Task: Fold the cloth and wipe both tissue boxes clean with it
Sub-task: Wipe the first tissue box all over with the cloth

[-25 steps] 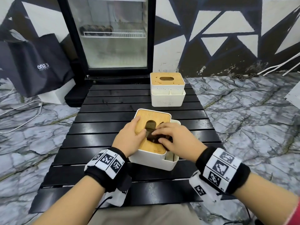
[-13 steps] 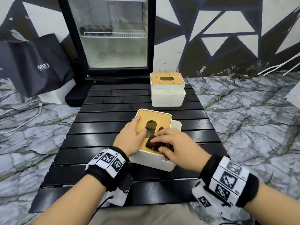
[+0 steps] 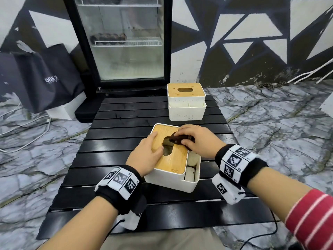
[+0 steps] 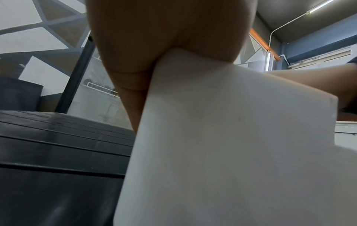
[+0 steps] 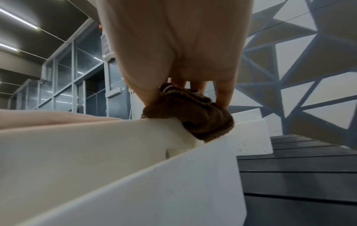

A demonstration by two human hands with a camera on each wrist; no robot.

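Observation:
The near tissue box [image 3: 177,183], white with a bamboo lid, stands at an angle on the black slatted table [image 3: 115,159]. My left hand [image 3: 148,152] grips its left side, thumb at the lid's slot; in the left wrist view the palm [image 4: 164,45] lies against the box wall [image 4: 231,137]. My right hand [image 3: 193,139] holds a bunched dark brown cloth [image 3: 180,139] pressed on the lid's far right part. In the right wrist view the cloth [image 5: 193,114] overhangs the box edge [image 5: 115,168] under the fingers [image 5: 224,97]. The far tissue box [image 3: 186,103], speckled with dirt, stands untouched behind.
A glass-door fridge [image 3: 124,42] stands behind the table. A dark bag [image 3: 45,78] and white cables lie on the marble floor at the left. The near box's side compartment [image 3: 191,170] is open at the right.
My right hand slid the cloth towards me along the lid, then away to its far right part. The left hand stayed on the box.

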